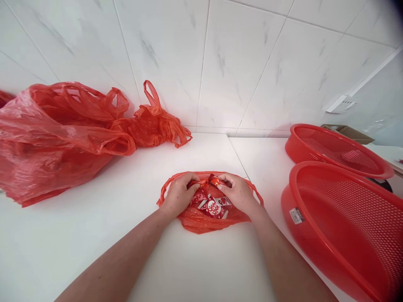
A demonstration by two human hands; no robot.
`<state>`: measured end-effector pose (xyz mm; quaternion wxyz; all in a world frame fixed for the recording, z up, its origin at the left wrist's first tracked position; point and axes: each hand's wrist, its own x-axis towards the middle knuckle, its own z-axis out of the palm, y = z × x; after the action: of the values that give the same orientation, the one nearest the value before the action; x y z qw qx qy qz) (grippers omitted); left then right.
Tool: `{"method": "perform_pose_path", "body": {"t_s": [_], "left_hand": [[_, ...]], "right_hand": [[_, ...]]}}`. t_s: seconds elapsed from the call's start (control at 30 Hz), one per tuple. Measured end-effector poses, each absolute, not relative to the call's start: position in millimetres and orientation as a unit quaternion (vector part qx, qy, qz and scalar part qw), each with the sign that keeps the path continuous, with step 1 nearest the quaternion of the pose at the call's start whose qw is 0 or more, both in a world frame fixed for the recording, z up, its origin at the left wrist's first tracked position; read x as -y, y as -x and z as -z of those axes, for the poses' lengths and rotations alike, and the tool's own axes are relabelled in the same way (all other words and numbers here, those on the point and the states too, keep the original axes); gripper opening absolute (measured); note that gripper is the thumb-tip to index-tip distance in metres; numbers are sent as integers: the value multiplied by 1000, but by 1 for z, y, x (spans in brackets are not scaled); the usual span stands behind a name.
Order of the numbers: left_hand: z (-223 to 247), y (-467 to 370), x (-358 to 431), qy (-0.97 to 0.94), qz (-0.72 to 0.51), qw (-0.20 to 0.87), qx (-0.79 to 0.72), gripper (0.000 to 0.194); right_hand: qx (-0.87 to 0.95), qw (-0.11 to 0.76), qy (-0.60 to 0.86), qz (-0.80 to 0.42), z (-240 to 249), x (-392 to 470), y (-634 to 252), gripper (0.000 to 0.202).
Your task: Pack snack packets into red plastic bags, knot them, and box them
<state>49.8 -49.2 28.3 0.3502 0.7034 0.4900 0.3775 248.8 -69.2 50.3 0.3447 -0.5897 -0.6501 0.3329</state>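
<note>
A small red plastic bag (201, 224) lies opened out on the white table, with several red and white wrapped packets (214, 206) inside it. Over its left side, my left hand (181, 193) pinches a small orange-red packet (199, 183) between thumb and fingers. My right hand (238, 192), across the bag, is closed on another orange-red packet (215, 181). Both hands are close together above the heap, and their fingers partly cover what they hold. The bag's handles (258, 195) stick out at either side beside the wrists.
A large bulging red plastic bag (56, 147) stands at the left, with a smaller crumpled red bag (154, 126) beside it against the tiled wall (163, 50). Two red perforated baskets (294, 193) occupy the right side. Behind them are a cardboard box (354, 133) and a wall socket (343, 104).
</note>
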Motion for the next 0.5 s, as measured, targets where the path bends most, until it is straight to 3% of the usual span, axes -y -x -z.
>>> {"method": "perform_pose_path", "body": {"t_s": [0.23, 0.5], "left_hand": [[-31, -50, 53, -692, -378, 358, -499, 23], [-35, -48, 53, -693, -383, 364, -490, 23]], "right_hand": [[662, 350, 569, -338, -50, 70, -247, 18], [646, 337, 597, -337, -62, 75, -243, 15]]}}
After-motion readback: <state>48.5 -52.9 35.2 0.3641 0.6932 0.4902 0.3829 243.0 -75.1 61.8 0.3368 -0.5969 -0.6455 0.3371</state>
